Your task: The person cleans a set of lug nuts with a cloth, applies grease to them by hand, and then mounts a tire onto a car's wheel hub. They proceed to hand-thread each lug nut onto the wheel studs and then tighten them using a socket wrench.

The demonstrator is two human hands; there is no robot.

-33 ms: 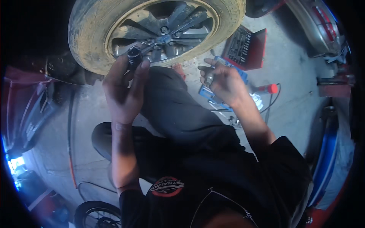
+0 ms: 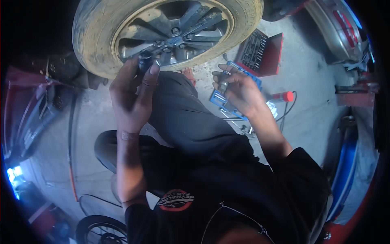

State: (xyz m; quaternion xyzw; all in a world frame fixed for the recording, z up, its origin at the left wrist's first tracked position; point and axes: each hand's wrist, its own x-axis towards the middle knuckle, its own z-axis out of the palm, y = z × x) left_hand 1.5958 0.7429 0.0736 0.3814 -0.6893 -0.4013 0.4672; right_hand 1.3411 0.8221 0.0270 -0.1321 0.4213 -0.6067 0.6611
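My left hand (image 2: 134,97) is closed round a short black cylindrical socket (image 2: 145,61), held up just below the hub of a dusty wheel with a black multi-spoke rim (image 2: 170,30). Its fingertips grip the socket's sides. My right hand (image 2: 243,93), fingers curled, holds a small silver hex-ended metal piece (image 2: 223,85) over an open blue tool case (image 2: 219,97). Beyond that case an open red socket box (image 2: 276,55) lies on the floor.
A red-capped can (image 2: 286,96), a dark hose and loose tools lie on the concrete floor (image 2: 53,154). A red body panel (image 2: 18,105) stands left, a silver car bumper (image 2: 337,28) upper right. A small spoked wheel (image 2: 99,229) lies lower left; my bent legs (image 2: 191,126) fill the middle.
The view has shifted very slightly. Both hands keep their grips, with hardly any visible movement.
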